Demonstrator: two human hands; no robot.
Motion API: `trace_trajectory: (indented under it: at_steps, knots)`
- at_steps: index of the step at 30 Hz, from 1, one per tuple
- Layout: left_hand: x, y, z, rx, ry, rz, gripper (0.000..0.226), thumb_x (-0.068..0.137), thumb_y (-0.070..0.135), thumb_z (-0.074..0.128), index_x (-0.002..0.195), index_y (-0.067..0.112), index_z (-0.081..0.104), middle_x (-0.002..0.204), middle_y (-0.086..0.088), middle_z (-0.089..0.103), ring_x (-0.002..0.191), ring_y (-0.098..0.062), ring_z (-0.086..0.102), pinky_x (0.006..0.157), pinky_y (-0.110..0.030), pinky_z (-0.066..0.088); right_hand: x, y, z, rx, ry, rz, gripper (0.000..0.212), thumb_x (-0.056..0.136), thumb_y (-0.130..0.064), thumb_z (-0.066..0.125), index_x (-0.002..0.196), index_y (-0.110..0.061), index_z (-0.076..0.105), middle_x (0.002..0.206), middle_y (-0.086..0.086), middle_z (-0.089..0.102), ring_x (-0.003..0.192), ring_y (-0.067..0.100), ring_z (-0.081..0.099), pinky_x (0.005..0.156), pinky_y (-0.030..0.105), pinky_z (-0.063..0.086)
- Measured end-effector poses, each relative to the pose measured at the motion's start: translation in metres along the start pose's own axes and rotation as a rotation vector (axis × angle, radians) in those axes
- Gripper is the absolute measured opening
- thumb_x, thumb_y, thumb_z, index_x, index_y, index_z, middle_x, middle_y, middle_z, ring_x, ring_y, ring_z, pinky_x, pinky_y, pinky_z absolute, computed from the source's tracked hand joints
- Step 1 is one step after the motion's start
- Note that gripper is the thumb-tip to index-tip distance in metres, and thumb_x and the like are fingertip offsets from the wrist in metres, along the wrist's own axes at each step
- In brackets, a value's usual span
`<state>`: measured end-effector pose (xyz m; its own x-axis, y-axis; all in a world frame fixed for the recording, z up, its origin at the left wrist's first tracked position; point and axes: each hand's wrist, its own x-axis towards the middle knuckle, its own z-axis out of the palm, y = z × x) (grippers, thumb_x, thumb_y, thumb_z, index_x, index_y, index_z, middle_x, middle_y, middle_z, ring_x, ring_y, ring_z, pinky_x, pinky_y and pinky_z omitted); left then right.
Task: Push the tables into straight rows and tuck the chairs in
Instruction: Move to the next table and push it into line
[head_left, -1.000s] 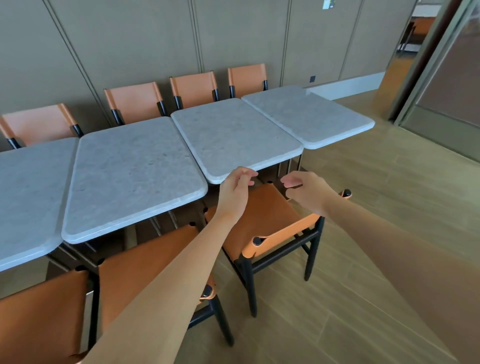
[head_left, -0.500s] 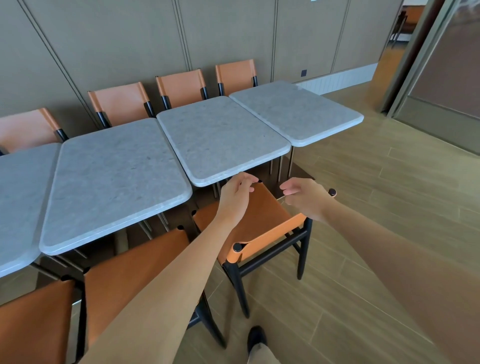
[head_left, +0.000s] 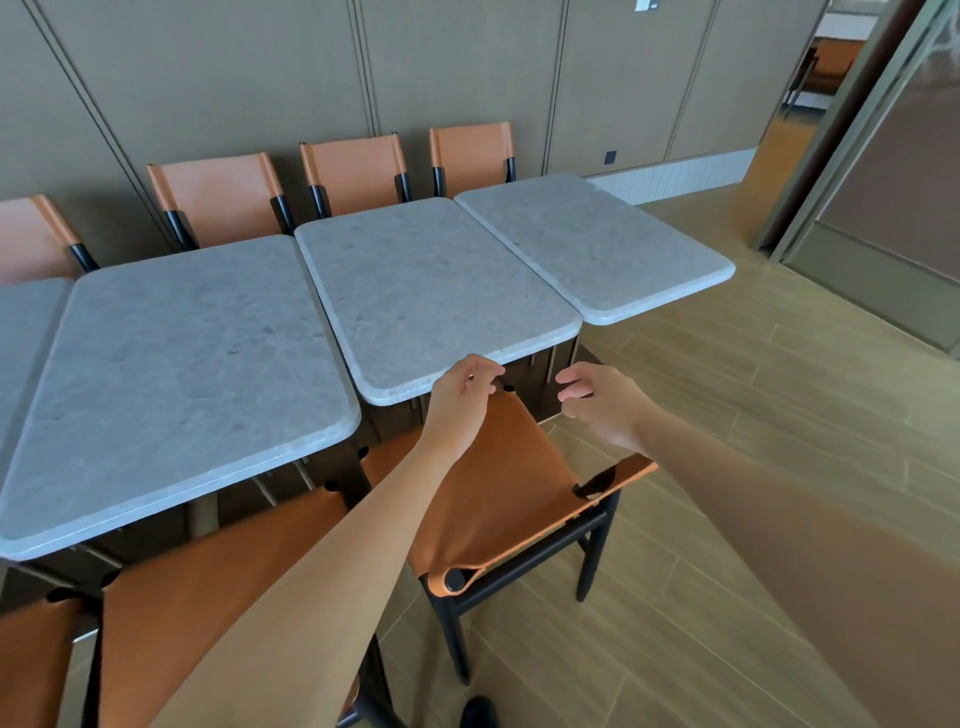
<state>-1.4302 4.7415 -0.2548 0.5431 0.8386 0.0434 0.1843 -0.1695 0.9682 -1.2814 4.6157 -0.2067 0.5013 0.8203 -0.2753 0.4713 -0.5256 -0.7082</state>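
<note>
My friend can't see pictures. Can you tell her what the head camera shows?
Two bare hands, left hand and right hand, reach over an orange chair toward the near edge of a grey stone table. Grey tables stand in a row, with more orange chairs behind them against a brown wall.

Four tables (head_left: 436, 291), perhaps seven chairs (head_left: 514, 493)

No readable text, label, brand, number or sign anywhere. Only a small white plate (head_left: 643, 5) high on the wall panel (head_left: 467, 67), cut off by the top edge and too blurred to read, and a small dark square fitting (head_left: 610, 156) low on the same wall, without any legible mark.
</note>
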Motion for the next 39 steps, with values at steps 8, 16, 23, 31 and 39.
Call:
trace_trajectory:
  at_steps: [8,16,23,31,39]
  knots:
    - [0.052,-0.043,-0.010,0.094,-0.034,-0.062,0.021,0.105,0.027,0.046,0.097,0.031,0.066,0.111,0.009,0.068,0.102,-0.009,0.064,0.080,-0.015,0.043,0.079,-0.023,0.013,-0.004,-0.071,0.013,0.047,0.094,-0.015,0.057,0.141,-0.021,0.050,0.129,0.002,0.062,0.103,0.019,0.062,0.077,0.025,0.044]
    - [0.088,-0.070,-0.018,0.157,-0.028,-0.120,0.018,0.104,0.030,0.049,0.097,0.032,0.065,0.110,0.011,0.067,0.100,-0.004,0.062,0.081,-0.019,0.045,0.127,-0.019,0.021,-0.031,-0.119,0.036,0.048,0.094,-0.014,0.058,0.141,-0.020,0.051,0.132,0.004,0.060,0.106,0.020,0.059,0.081,0.026,0.044]
    - [0.101,-0.093,-0.009,0.225,-0.024,-0.210,0.016,0.103,0.033,0.050,0.098,0.035,0.065,0.109,0.019,0.063,0.103,0.001,0.059,0.080,-0.020,0.048,0.164,-0.001,0.024,-0.080,-0.194,0.022,0.051,0.091,-0.013,0.062,0.140,-0.019,0.051,0.131,0.004,0.059,0.101,0.019,0.061,0.067,0.019,0.044]
    - [0.116,-0.125,0.016,0.425,0.100,-0.359,0.016,0.096,0.025,0.059,0.109,0.029,0.067,0.126,0.008,0.057,0.108,-0.009,0.056,0.091,-0.036,0.056,0.235,0.026,0.024,-0.215,-0.357,-0.017,0.057,0.087,-0.008,0.065,0.141,-0.021,0.049,0.134,0.002,0.055,0.089,0.012,0.058,0.062,0.016,0.043]
    - [0.132,-0.158,0.034,0.799,0.237,-0.528,0.055,0.088,0.023,0.064,0.140,0.026,0.045,0.144,0.007,0.038,0.132,-0.019,0.036,0.108,-0.033,0.034,0.326,0.061,0.043,-0.406,-0.449,-0.178,0.069,0.085,-0.006,0.064,0.148,-0.020,0.038,0.147,0.005,0.037,0.087,0.020,0.067,0.061,0.025,0.052]
